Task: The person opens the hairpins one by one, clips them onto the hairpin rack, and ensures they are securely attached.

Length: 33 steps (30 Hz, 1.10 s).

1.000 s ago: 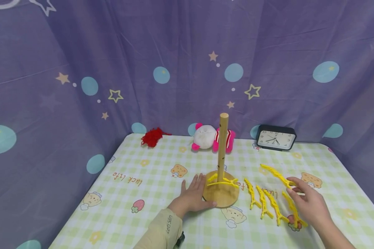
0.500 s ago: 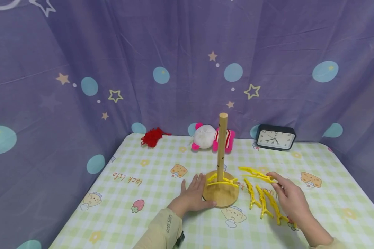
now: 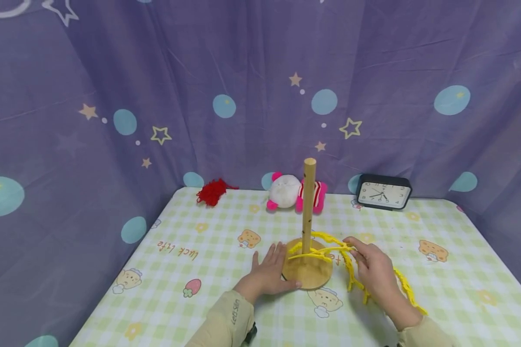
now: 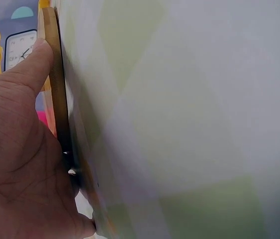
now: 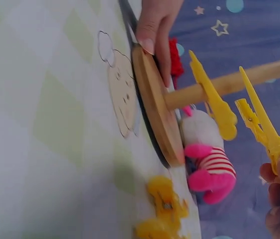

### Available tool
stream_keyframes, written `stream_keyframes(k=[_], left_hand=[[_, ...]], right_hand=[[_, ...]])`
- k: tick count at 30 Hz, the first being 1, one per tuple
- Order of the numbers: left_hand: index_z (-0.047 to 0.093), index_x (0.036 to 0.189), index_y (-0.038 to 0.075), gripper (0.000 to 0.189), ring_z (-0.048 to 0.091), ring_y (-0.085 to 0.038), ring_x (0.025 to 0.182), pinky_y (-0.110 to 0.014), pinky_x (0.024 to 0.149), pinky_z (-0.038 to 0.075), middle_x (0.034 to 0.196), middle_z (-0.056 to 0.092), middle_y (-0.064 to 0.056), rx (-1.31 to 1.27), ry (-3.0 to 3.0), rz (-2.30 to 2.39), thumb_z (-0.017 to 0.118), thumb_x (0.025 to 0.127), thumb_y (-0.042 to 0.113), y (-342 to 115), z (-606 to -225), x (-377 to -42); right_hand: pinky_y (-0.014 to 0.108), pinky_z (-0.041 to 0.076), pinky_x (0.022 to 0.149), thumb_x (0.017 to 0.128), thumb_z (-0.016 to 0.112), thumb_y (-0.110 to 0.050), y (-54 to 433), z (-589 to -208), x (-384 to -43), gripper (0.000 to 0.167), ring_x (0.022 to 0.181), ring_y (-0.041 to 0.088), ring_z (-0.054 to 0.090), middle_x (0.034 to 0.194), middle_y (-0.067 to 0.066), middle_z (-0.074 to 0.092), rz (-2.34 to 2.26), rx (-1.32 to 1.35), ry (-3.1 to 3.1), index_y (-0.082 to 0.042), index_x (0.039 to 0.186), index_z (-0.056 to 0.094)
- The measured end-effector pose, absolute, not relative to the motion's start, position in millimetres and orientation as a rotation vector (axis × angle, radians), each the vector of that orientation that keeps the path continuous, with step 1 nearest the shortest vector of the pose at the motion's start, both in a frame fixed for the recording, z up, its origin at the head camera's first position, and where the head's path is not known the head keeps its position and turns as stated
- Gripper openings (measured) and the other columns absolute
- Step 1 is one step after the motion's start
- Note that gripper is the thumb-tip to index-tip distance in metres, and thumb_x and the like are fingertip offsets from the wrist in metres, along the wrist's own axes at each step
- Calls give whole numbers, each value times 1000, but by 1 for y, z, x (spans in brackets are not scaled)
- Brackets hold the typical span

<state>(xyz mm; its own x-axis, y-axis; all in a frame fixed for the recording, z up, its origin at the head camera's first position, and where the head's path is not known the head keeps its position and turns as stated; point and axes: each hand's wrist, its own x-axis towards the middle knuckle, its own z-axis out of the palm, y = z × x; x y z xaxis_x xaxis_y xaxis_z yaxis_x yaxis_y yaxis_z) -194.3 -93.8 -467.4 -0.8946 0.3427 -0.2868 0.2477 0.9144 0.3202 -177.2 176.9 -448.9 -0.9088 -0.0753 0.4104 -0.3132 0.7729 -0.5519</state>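
Note:
A round wooden base carries an upright wooden pole. My left hand rests against the base's left edge, fingers spread straight and thumb on its near rim. Low on the pole, a yellow hair clip has its two arms on either side of the wood. My right hand pinches the tail of another yellow hair clip between thumb and fingers. That clip's jaws are spread and point at the pole, a short way above the clip there. Loose yellow hair clips lie at the right, partly hidden by the right hand and forearm.
At the back of the checked tablecloth lie a tangle of red yarn and a pink and white plush toy. A black desk clock stands at the back right. Behind the table hangs a purple curtain.
My right hand has carried its hair clip leftward from the right side to the pole, and the clip's jaws have spread. The left hand has stayed at the base.

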Motion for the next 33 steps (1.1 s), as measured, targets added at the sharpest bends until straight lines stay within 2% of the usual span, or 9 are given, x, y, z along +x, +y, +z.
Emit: stream_keyframes(k=[4,9,18,22,26,33], left_hand=[[5,158,12,109,-3,-21,149,-58,115,-6,164,0,-4,432,2726,404,51,82,77,-95,-472,-196],[2,158,15,112,-5,-19,149,-58,114,-8,164,-3,-1,433,2733,386,47,80,81,-96,-478,-198],[7,158,12,108,-1,-22,150,-59,115,-5,164,2,-5,438,2730,407,52,83,75,-94,-472,-196],[7,158,12,107,-2,-22,149,-59,115,-5,164,0,-4,439,2730,392,50,83,76,-95,-472,-196],[9,158,11,108,-1,-22,150,-59,115,-4,164,1,-4,445,2741,390,50,82,77,-96,-472,-196],[8,158,12,108,-2,-22,149,-59,114,-5,164,0,-5,442,2733,393,50,83,76,-95,-471,-196]], right_hand=[[25,33,49,90,66,-1,164,-455,-182,30,57,12,36,63,-5,44,887,314,-2563,-16,116,71],[24,35,50,88,68,1,150,-462,-186,32,60,10,37,64,-6,46,898,374,-2519,-16,114,72],[25,42,56,89,67,0,139,-468,-190,32,68,10,46,80,-3,63,922,417,-2563,-15,116,71],[28,48,64,92,64,-3,140,-468,-188,33,74,9,52,98,-1,69,951,435,-2645,-15,123,68],[30,50,68,93,65,-7,144,-466,-185,39,79,8,53,116,1,68,985,488,-2712,-14,131,62],[23,45,57,94,67,-21,157,-463,-178,50,66,5,49,108,6,65,1058,472,-2727,-14,141,52]])
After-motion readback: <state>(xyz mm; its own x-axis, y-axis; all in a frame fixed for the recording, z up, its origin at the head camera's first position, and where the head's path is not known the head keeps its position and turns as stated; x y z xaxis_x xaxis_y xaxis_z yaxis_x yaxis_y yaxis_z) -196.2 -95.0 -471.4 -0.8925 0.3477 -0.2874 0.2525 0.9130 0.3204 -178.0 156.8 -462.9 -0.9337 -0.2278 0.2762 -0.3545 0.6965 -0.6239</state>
